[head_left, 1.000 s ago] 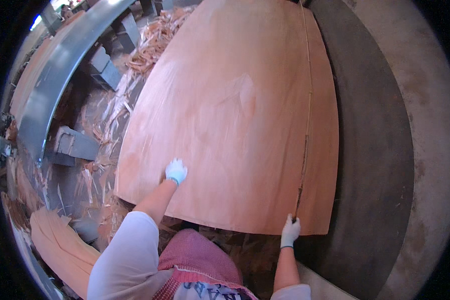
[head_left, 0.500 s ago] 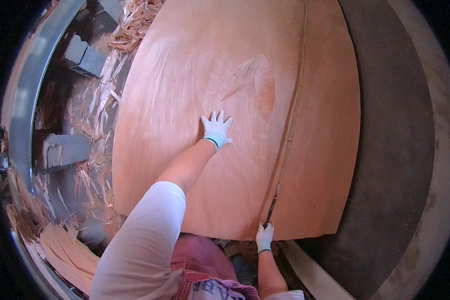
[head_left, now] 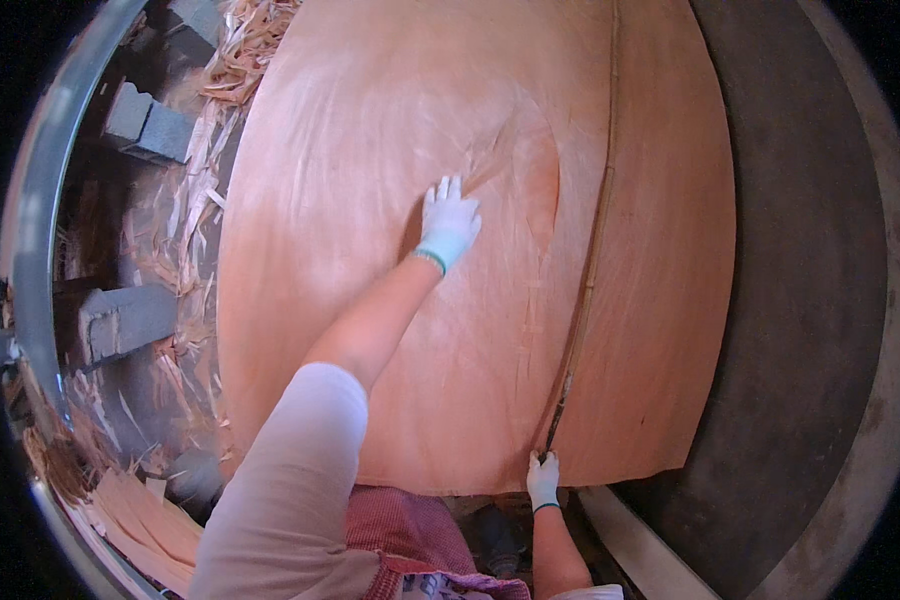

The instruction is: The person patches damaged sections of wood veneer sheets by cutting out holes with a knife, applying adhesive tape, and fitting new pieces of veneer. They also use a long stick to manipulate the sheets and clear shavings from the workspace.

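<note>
A large reddish-tan wood veneer sheet [head_left: 370, 330] spreads out before me. My left hand [head_left: 450, 222], in a white glove with a green cuff edge, is over its middle with fingers stretched forward; a shadow falls beside it. Just beyond the fingertips the veneer is wrinkled, next to a long split [head_left: 543, 190] showing redder wood. A thin jointed bamboo pole [head_left: 597, 230] runs lengthwise over the right part of the sheet. At the sheet's near edge my gloved right hand [head_left: 543, 482] is closed around the pole's dark end.
On the left are grey concrete blocks [head_left: 130, 322], heaps of torn veneer scraps [head_left: 245, 60] and a metal rail [head_left: 38, 230]. A stack of veneer strips [head_left: 145, 525] lies lower left. Dark flooring [head_left: 800, 300] borders the sheet's right side, and a pale beam [head_left: 640, 545] lies near my right arm.
My left hand has moved forward toward the wrinkled patch, its spread fingers drawn closer together. The wrinkles beside the split have shifted. My right hand keeps hold of the pole.
</note>
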### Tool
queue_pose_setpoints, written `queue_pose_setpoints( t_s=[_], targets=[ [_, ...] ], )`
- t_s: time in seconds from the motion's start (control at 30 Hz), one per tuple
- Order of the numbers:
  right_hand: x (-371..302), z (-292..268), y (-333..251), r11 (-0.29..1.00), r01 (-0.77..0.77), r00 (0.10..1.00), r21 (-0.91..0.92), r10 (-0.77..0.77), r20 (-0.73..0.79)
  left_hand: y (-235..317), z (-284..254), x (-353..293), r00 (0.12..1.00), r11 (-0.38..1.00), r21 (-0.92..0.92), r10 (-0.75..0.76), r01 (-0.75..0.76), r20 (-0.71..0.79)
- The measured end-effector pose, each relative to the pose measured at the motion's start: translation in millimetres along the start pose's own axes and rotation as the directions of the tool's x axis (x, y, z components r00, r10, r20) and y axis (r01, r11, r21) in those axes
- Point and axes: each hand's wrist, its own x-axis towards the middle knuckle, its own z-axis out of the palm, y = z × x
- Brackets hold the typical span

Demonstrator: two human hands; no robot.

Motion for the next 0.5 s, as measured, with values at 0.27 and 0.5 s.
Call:
queue_pose_setpoints(
  t_s=[0.27, 0.5],
  targets=[
    [-3.6, -9.7, -13.7, 0.998, 0.049, 0.998, 0.033, -0.047, -0.051, -0.5, -2.8, -6.0, 0.981, 0.965, -0.189, 0.166, -0.182, -0.096],
    [-12.6, -19.4, -3.8, 0.998, -0.002, 0.996, -0.06, 0.007, 0.085, -47.9, -74.4, -377.1, 0.941, 0.95, -0.3, 0.181, -0.091, 0.287]
  ],
)
